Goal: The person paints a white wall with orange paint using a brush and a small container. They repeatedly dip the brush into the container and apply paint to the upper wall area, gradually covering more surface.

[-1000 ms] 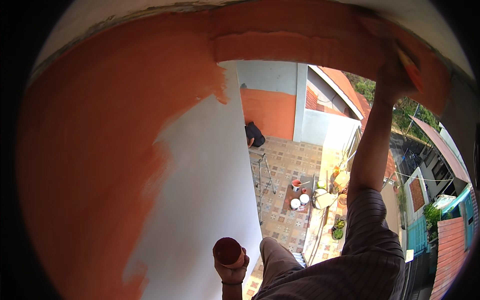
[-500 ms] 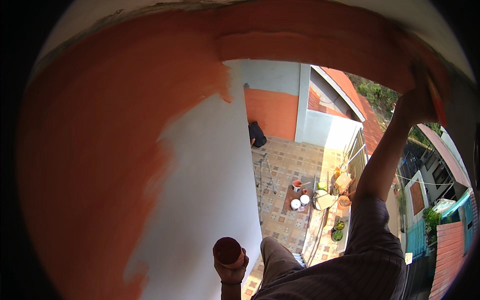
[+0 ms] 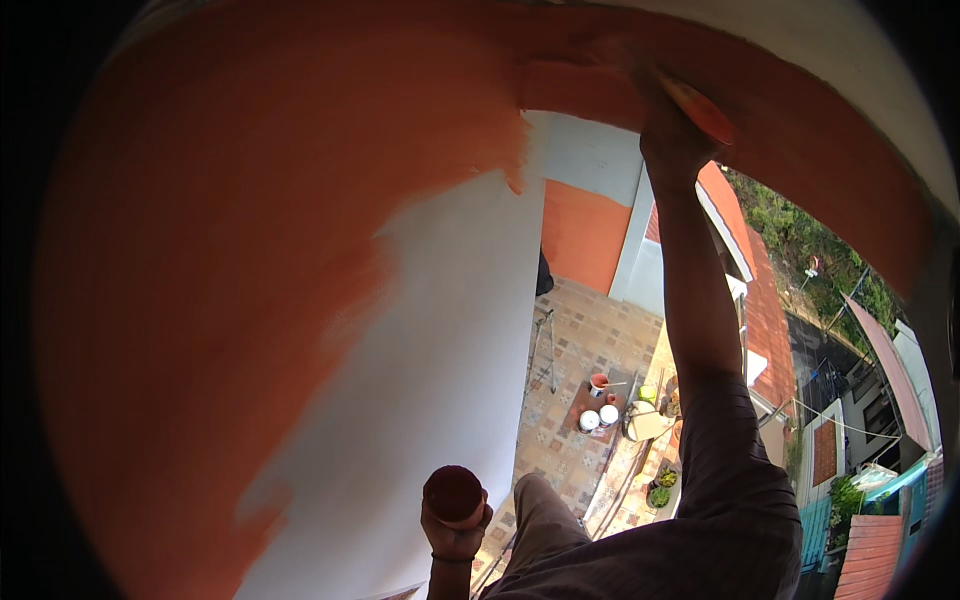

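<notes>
My left hand (image 3: 455, 538), low in the middle, is wrapped round a small round cup (image 3: 453, 494) with dark reddish-brown contents. Raised high on the right, my right hand (image 3: 676, 150) grips a paintbrush (image 3: 706, 116) whose orange-red handle sticks out past the fingers. Its bristles are blurred in shadow against the orange overhead beam (image 3: 810, 165). To the left, the wall (image 3: 200, 270) carries orange paint with a ragged, brushed edge. Beside that edge, a pale bare strip of wall (image 3: 430, 330) runs down to the cup.
Far below lies a patterned tile floor (image 3: 570, 330). White paint tubs (image 3: 589, 421) and a paint bucket (image 3: 598, 384) stand there, with potted plants (image 3: 660, 490) nearby. A metal stand (image 3: 543, 345) is by the wall edge. Roofs (image 3: 770, 320) and trees lie outside at right.
My right hand has swept left along the beam with the paintbrush. My left hand keeps the cup in nearly the same place. The view has turned slightly, shifting the wall edge right.
</notes>
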`<state>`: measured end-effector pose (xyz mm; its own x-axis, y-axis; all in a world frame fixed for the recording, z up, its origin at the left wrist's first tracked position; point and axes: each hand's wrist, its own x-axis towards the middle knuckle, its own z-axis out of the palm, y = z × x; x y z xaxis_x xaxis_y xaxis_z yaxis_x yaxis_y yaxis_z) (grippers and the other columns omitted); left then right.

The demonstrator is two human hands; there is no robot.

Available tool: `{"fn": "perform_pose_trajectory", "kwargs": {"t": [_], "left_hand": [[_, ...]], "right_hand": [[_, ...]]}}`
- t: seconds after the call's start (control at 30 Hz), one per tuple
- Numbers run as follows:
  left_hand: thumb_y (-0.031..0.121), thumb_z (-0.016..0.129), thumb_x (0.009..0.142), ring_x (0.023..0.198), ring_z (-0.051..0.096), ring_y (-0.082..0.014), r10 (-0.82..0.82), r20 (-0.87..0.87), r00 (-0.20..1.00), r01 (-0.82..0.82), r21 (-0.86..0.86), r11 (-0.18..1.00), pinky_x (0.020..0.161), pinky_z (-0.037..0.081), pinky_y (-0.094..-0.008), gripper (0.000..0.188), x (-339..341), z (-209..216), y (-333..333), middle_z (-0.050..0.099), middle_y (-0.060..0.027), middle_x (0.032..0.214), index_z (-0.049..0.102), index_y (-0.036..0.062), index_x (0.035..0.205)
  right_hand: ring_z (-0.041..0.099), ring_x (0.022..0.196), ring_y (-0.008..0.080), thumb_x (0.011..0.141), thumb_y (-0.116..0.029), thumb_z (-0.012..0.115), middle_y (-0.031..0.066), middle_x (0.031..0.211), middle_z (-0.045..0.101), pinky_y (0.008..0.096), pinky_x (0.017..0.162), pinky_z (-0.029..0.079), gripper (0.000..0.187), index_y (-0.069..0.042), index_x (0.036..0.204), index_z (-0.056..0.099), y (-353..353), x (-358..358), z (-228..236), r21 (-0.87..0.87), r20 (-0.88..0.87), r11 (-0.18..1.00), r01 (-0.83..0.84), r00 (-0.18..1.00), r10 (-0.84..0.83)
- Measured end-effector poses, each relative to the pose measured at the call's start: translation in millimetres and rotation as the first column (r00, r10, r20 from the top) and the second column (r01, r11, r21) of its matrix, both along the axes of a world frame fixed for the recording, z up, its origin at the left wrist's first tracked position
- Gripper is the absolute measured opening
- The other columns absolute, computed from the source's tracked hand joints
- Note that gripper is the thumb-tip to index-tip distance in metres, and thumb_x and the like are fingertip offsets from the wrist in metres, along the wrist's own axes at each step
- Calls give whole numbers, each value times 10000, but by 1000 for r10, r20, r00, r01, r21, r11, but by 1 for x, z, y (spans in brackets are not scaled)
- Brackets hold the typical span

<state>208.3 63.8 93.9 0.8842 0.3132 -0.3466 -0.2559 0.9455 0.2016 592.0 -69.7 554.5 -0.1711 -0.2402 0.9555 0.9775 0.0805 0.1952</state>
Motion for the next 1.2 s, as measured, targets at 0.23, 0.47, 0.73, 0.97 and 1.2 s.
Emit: {"fn": "perform_pose_trajectory", "kwargs": {"t": [0.23, 0.47, 0.73, 0.97, 1.2], "left_hand": [[555, 609, 942, 1100, 616, -311, 35, 67, 997, -36, 12, 999, 846, 573, -438, 526, -6, 2, 8, 680, -116, 1146, 649, 139, 1261], [541, 587, 959, 1073, 624, -321, 53, 83, 995, -52, -12, 999, 830, 575, -439, 510, -7, 1, 13, 685, -130, 1116, 649, 130, 1255], [549, 570, 964, 1044, 637, -334, 64, 53, 997, -64, 3, 998, 794, 587, -443, 514, -6, 2, 9, 687, -142, 1111, 654, 125, 1243], [539, 547, 998, 1018, 675, -366, 68, 59, 996, -67, -9, 998, 752, 574, -473, 488, -4, 1, 10, 705, -125, 1138, 639, 147, 1274], [549, 543, 1002, 1024, 687, -381, 56, 108, 993, -47, -83, 995, 754, 577, -489, 491, -6, -3, 11, 712, -119, 1158, 638, 160, 1286]], "right_hand": [[741, 1000, 211, 912, 73, 737, 136, 1090, 766, 333, 916, 600, 207, 86, 1118, 722, 63, 44, 21, -52, -25, 885, -463, 886, 463], [742, 946, 218, 804, 125, 810, 142, 1033, 765, 357, 878, 630, 261, 60, 1039, 716, 64, 53, 23, 68, -20, 983, -170, 985, 172], [720, 892, 131, 873, 43, 814, 71, 972, 772, 289, 800, 596, 179, 33, 1040, 751, 62, 50, 24, 161, -7, 985, 54, 999, -54], [731, 891, 168, 825, 28, 860, 84, 971, 776, 311, 821, 607, 231, -8, 1008, 725, 65, 67, 31, 82, -1, 996, -37, 999, 37], [747, 902, 186, 838, 49, 846, 116, 984, 784, 320, 827, 621, 247, 22, 1039, 705, 62, 63, 34, 135, 132, 987, -89, 989, 71]]}}
